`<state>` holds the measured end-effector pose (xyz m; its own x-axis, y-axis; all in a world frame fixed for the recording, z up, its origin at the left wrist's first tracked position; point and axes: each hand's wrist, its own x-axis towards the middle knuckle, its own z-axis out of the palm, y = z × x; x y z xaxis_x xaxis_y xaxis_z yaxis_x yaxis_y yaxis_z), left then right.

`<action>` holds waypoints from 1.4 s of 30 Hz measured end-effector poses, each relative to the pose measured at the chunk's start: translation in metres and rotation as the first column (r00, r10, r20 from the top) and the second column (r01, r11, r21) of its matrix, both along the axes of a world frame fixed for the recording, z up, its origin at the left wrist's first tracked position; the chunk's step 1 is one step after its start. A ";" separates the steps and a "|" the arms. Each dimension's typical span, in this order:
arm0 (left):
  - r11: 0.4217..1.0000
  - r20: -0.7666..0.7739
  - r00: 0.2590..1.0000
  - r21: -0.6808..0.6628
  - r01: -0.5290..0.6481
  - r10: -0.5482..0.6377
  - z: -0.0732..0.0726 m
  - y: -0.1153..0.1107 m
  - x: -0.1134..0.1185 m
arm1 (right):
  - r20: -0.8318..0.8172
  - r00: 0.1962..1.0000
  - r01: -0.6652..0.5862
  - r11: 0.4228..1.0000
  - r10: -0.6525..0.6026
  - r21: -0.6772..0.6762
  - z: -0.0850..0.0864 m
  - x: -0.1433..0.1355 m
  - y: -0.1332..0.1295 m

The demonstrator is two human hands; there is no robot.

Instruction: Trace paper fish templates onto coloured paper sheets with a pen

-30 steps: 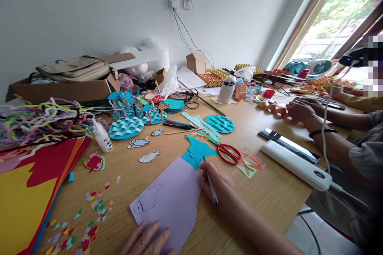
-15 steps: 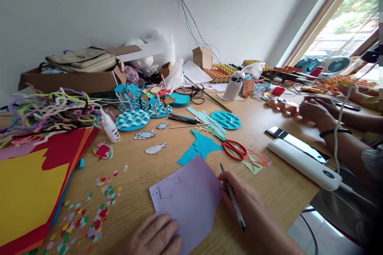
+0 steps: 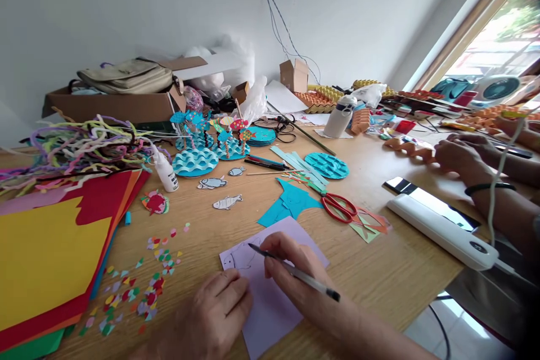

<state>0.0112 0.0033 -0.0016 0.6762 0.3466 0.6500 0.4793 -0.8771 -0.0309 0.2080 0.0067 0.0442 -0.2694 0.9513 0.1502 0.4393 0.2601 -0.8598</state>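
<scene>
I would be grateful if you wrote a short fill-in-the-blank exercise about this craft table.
1. The right hand holds a ____, its dark tip pointing toward the drawing.
2. The sheet touched by the left hand is ____ in colour.
3. The handles of the scissors are ____ in colour.

Missing words: pen; purple; red.

Daylit window (image 3: 476, 39) beside a pale wall (image 3: 169, 5).
</scene>
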 end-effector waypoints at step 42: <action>0.995 0.121 0.991 -0.092 -0.047 0.058 -0.014 0.002 0.006 | 0.137 0.988 -0.086 0.991 0.071 0.106 -0.021 -0.010 0.009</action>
<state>0.0169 0.0054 -0.0159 0.5723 0.4398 0.6922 0.5200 -0.8473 0.1084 0.1984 0.0159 0.0235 -0.3672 0.9057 0.2119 0.5220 0.3892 -0.7590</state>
